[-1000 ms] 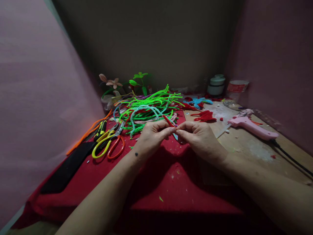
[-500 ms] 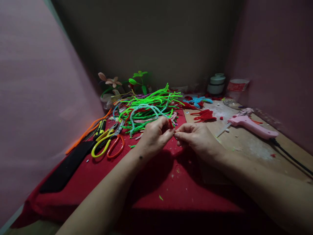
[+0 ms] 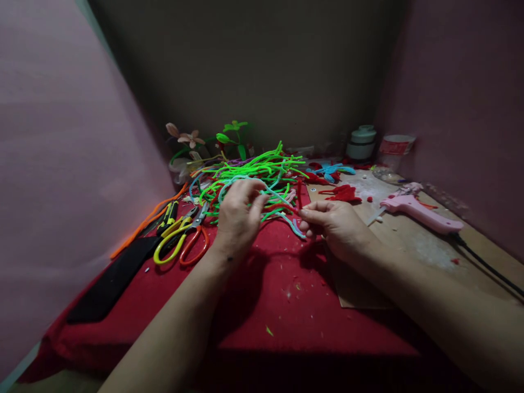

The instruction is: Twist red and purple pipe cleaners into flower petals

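My right hand (image 3: 338, 224) pinches a red fuzzy stem (image 3: 300, 195) between thumb and fingertips; one end of it stands upright above the pinch. A red length also runs leftward toward my left hand (image 3: 241, 210), whose fingers are curled near the front of the pile of green fuzzy stems (image 3: 262, 166). Whether my left fingers grip the red length is too small to make out. A light blue stem (image 3: 292, 225) lies between the two hands, in front of the pile.
Yellow-and-red-handled scissors (image 3: 195, 240) and a black strip (image 3: 112, 281) lie at left. On the board (image 3: 426, 245) at right are a pink glue gun (image 3: 423, 214) and red stem pieces (image 3: 344, 192). Fuzzy flowers (image 3: 190, 137), a jar (image 3: 362, 143) and a cup (image 3: 396, 146) stand behind.
My hands have drawn apart: the left moved left and slightly up over the pile's front, the right shifted a little right. The red stem now stands upright at my right fingertips.
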`<state>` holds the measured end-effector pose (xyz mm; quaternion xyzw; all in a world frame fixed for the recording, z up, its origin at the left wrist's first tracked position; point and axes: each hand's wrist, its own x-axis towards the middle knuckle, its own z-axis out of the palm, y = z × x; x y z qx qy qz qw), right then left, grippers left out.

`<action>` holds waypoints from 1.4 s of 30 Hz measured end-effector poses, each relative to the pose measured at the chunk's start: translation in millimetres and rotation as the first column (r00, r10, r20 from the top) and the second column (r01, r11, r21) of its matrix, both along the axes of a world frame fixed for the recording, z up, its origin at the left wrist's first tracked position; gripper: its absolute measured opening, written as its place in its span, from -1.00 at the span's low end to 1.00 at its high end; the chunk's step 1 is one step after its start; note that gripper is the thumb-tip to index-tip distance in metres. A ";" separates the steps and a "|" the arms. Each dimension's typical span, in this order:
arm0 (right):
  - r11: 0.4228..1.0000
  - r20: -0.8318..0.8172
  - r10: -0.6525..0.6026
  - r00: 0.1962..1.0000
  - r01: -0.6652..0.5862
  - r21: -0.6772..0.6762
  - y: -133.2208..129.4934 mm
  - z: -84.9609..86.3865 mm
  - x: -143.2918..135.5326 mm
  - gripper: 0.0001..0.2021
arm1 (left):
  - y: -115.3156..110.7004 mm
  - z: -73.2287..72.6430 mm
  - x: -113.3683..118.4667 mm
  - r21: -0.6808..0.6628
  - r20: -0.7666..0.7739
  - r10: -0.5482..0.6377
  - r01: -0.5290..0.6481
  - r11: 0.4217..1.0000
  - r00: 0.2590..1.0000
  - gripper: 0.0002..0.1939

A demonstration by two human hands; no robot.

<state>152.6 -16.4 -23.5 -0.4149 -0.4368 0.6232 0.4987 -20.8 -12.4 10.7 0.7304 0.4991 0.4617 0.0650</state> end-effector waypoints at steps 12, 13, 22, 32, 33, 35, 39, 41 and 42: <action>0.991 -0.206 0.124 0.971 -0.132 -0.030 1.7 -11.5 -3.3 -0.82 | -4.7 -28.1 32.8 -0.376 0.722 -0.148 0.563 0.736 0.676 -0.75; 0.988 -0.198 0.135 0.971 -0.146 -0.042 1.2 -11.7 -3.5 -0.83 | -4.6 -28.8 33.1 -0.378 0.740 -0.123 0.560 0.737 0.661 -0.77; 0.944 -0.235 0.275 0.932 -0.308 -0.119 3.7 -8.4 1.9 -0.94 | -3.7 -24.0 26.2 -0.380 0.783 -0.050 0.540 0.751 0.620 -0.82; 0.937 -0.174 0.285 0.943 -0.312 -0.155 1.1 -5.3 1.0 -0.91 | -2.3 -22.8 21.8 -0.354 0.743 -0.096 0.510 0.784 0.662 -0.83; 0.945 -0.158 0.274 0.949 -0.296 -0.141 0.9 -5.4 0.7 -0.90 | -2.4 -22.4 21.7 -0.357 0.735 -0.103 0.512 0.781 0.670 -0.83; 0.959 -0.123 0.249 0.961 -0.262 -0.107 0.4 -5.6 0.0 -0.91 | -2.7 -21.0 21.6 -0.386 0.714 -0.100 0.509 0.770 0.693 -0.82; 0.967 -0.093 0.222 0.971 -0.231 -0.104 -0.3 -5.6 -1.2 -0.93 | -3.9 -17.8 22.3 -0.441 0.670 -0.085 0.488 0.753 0.737 -0.82; 0.966 -0.094 0.219 0.971 -0.229 -0.118 -0.5 -5.6 -1.4 -0.92 | -4.4 -17.0 22.9 -0.443 0.658 -0.082 0.473 0.762 0.748 -0.84; 0.966 -0.092 0.219 0.971 -0.229 -0.119 -0.5 -5.7 -1.3 -0.92 | -4.5 -16.9 23.0 -0.442 0.657 -0.081 0.469 0.765 0.750 -0.85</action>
